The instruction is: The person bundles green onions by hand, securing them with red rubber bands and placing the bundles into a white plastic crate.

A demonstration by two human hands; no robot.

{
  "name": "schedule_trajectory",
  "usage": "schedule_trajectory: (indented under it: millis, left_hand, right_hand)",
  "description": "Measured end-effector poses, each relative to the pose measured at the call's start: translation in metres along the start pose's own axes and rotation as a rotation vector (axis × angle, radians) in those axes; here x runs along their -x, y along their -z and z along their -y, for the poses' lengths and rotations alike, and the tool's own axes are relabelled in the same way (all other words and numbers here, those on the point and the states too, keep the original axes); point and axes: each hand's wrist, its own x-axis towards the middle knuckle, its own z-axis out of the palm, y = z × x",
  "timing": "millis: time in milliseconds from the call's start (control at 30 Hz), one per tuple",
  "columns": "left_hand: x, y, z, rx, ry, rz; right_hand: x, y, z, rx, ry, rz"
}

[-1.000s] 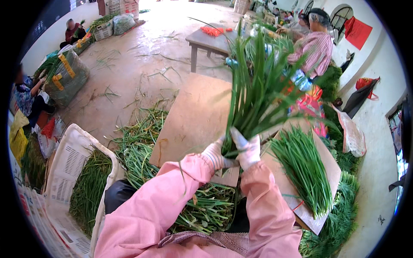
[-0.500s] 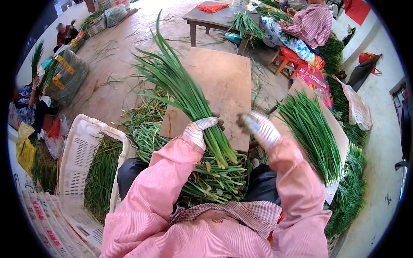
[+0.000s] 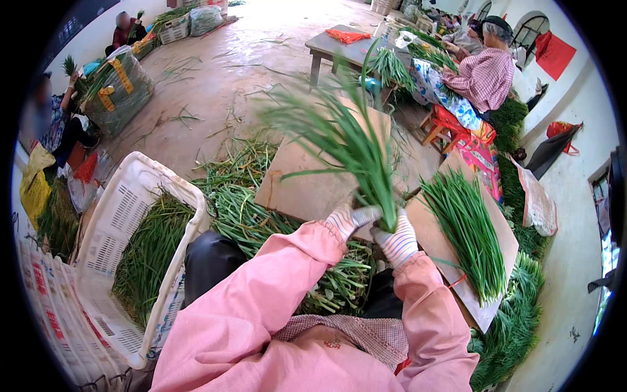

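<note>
My left hand, in a striped white glove, is closed round a bunch of green chives, whose leaves fan up and to the left, blurred at the tips. Around the lower stalks, my right hand, gloved alike, is also closed on the bunch. Behind the leaves a brown board lies tilted over a heap of loose greens. To the right, a neat row of chives rests on a second board.
A white slotted crate with greens stands at my left. More greens are stacked along the right wall. Other people sit farther off, one near a low table. Loose leaves litter the floor.
The bunch has swung right and more upright with my left hand. My right hand, earlier apart from it, has come down onto its stalks. The view has shifted too.
</note>
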Motion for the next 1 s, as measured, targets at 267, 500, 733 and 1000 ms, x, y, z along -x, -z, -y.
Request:
schedule_trajectory:
  millis: [267, 500, 733, 1000]
  left_hand:
    - [0.027, 0.119, -0.044, -2.02, -0.029, 0.242]
    - [0.045, 0.305, -0.107, -1.164, -0.097, -0.958]
    - [0.051, 0.298, -0.166, -0.061, -0.825, -1.052]
    - [0.048, 0.154, -0.12, -0.135, -0.589, -0.486]
  right_hand:
    - [-0.021, -0.007, -0.092, 0.622, -0.121, -0.111]
    - [-0.025, -0.136, -0.008, 0.762, -0.21, 0.431]
    - [-0.135, -0.135, 0.135, 0.405, -0.036, 0.479]
    - [-0.175, -0.019, 0.159, 0.923, -0.348, 0.31]
